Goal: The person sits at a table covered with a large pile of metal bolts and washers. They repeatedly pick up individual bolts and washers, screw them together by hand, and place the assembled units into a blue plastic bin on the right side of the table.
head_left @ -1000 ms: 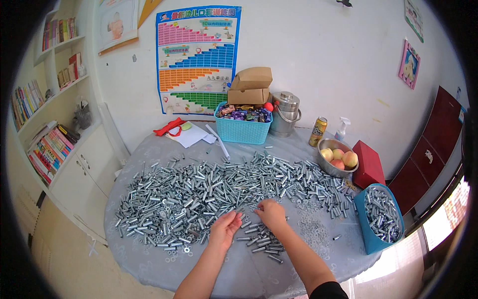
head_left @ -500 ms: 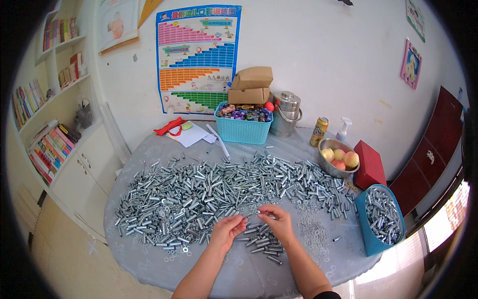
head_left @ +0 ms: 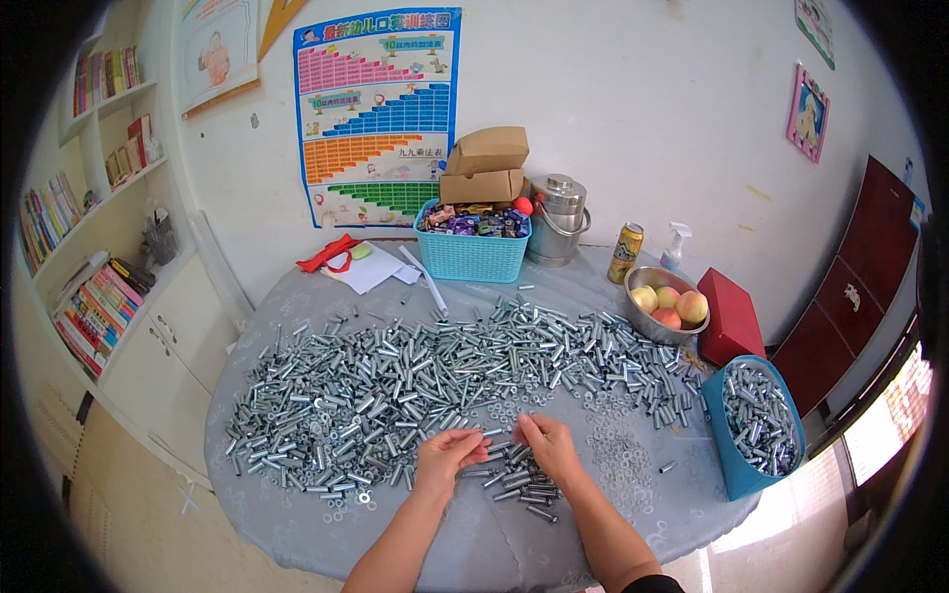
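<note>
Grey cloth covers the round table (head_left: 297, 514) under my headset view, and nearly all of it is buried in a broad drift of short silver metal sleeves (head_left: 395, 381), spread thin rather than heaped — I judge so that single pieces can be picked out. Taking that drift as my landmark: just at its near edge, my left hand (head_left: 447, 457) and right hand (head_left: 547, 447) sit close together, fingertips almost meeting over a small silver piece (head_left: 491, 433) pinched between them. Whether each hand truly grips it or only steadies it I cannot tell; the fingers are curled, not flat. Directly below the hands, still at the drift's near edge, lies a small tidy cluster of finished-looking silver bolts (head_left: 519, 484), kept apart from the loose stock, presumably to stop them mixing.

Right of the drift, a scatter of flat silver washers (head_left: 618, 455) stays within the right hand's reach. Further right, a blue plastic bin (head_left: 736, 465) holds more metal parts, tilted toward me at the table's edge — handy for dropping pieces in.

Behind the drift, pushed clear of the work, stand a turquoise woven basket (head_left: 473, 255) of wrapped sweets, a steel lidded pot (head_left: 560, 219), a steel bowl of peaches (head_left: 668, 306) and a red box (head_left: 730, 318).
</note>
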Tool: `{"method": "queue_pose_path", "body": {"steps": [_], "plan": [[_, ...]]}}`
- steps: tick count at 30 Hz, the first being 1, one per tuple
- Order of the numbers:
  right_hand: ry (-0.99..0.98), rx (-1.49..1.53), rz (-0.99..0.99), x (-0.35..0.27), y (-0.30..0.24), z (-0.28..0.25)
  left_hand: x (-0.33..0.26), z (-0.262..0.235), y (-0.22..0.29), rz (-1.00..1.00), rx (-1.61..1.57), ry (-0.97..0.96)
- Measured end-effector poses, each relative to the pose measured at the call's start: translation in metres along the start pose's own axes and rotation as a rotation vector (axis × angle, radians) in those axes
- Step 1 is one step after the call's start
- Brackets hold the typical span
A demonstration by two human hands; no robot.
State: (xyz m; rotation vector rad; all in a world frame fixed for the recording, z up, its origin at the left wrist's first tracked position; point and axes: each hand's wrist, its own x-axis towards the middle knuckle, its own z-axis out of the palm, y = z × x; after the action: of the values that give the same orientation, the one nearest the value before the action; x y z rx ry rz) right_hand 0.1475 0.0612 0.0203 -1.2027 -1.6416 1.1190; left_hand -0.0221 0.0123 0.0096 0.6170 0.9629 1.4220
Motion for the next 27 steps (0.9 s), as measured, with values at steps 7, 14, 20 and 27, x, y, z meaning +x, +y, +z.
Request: {"method": "queue_pose_path", "body": {"steps": [7,14,20,27], "plan": [[-0.052,0.020,0.011,-0.005,-0.001,-0.001,0.006,-0.008,-0.001,0.007,-0.080,0.077],[-0.124,0.103,-0.061,-0.005,-0.008,-0.002,0.006,-0.007,0.000,0.007,-0.073,0.072],[-0.163,0.117,-0.063,-0.003,0.005,-0.004,0.004,-0.005,0.000,0.034,-0.023,0.051],[-0.196,0.201,-0.068,-0.001,0.012,0.005,0.004,-0.004,-0.004,0.141,0.128,-0.003]]}}
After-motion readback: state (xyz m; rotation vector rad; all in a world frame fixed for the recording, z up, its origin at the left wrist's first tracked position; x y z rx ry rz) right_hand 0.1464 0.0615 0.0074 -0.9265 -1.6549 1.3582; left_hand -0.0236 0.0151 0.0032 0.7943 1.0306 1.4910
